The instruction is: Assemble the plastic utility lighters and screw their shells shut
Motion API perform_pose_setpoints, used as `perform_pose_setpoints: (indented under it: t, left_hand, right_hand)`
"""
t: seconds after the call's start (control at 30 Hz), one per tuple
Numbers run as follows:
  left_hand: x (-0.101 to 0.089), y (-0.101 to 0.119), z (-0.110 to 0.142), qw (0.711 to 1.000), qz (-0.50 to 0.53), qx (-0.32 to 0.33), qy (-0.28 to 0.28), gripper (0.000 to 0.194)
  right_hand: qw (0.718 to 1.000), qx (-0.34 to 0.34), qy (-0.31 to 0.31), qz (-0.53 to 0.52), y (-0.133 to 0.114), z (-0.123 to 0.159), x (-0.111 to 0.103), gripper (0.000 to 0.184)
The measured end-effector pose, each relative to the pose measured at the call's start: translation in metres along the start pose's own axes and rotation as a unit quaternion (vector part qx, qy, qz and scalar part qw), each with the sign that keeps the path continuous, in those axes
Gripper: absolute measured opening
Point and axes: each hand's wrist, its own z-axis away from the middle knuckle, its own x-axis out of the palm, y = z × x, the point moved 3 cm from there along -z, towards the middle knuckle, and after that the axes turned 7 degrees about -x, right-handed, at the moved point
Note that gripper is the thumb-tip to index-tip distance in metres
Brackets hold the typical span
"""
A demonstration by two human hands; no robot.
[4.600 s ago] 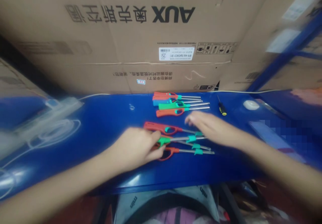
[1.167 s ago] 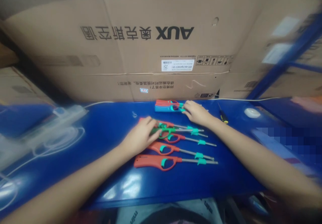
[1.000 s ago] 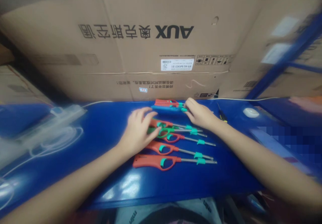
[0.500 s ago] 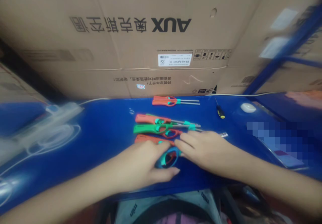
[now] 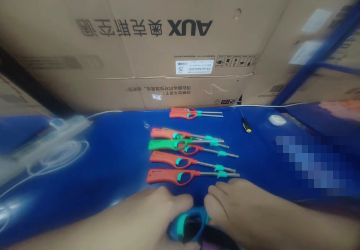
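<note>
A blue lighter (image 5: 182, 223) is at the near edge of the blue tabletop (image 5: 264, 167). The left hand (image 5: 160, 210) has its fingers wrapped around the handle; the right hand (image 5: 236, 203) curls its fingers closed around the front end, hiding the stem. Just beyond, orange lighters (image 5: 165, 175) and a green lighter (image 5: 159, 144) lie across the middle. Two orange-red lighters (image 5: 182, 113) sit by the far edge, a screwdriver (image 5: 246, 125) toward the far right corner.
</note>
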Motion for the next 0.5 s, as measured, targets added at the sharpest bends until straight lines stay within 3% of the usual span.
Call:
perform_pose_setpoints:
  t: [0.2, 0.4, 0.5]
  left_hand:
    - [0.009, -0.021, 0.014, 0.995, 0.015, -0.08, -0.054, 0.016]
    - [-0.007, -0.034, 0.001, 0.998, -0.037, -0.042, 0.018, 0.022]
    - [-0.014, -0.039, -0.024, 0.988, -0.131, -0.015, 0.078, 0.024]
  right_hand:
    - [0.999, 0.03, 0.02, -0.017, 0.003, 0.009, 0.011, 0.003]
    - [0.985, 0.081, -0.015, -0.153, 0.046, 0.018, 0.006, 0.014]
    - [0.967, 0.098, 0.021, -0.236, 0.083, 0.01, 0.006, 0.026]
